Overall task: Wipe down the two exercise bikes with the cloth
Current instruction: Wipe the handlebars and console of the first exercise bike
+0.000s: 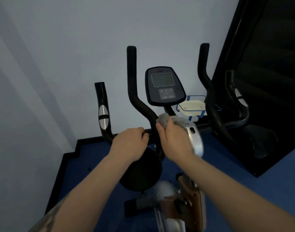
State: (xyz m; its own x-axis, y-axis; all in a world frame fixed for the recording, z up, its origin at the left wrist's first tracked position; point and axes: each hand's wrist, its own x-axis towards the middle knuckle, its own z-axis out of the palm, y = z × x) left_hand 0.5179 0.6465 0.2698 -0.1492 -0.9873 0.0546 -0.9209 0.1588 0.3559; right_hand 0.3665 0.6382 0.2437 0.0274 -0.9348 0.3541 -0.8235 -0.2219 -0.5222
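Closest to me are the two bare forearms of the person, reaching forward over the silver frame (196, 141) of the exercise bike (160, 190). The left hand (129, 142) is closed around the horizontal crossbar (150, 131) of the handlebars; the fingers curl over the bar and it looks like a steadying hold. The right hand (174, 139) has the grey cloth (163, 120) bunched under the fingers and presses it against the lower bend of the left inner handlebar (135, 97), where this black tube meets the stem. So the cloth is at the centre of the bars, just below the console (165, 86).

For this step I think the good way is to wrap the cloth fully around the tube, not only to press on one side, and then slide it upward along the curve to the top end, with the other hand holding the bar so the bike does not rock. The back side of the tube is easy to forget.

Further away stands the outer grip (103, 111) with silver sensor plates, and the console screen, which needs only light pressure. Behind, near the wall, a pale tray (192, 107) sits in a blue holder. At the right a dark mirror panel (269, 81) reflects the bike. A second bike I cannot see here.
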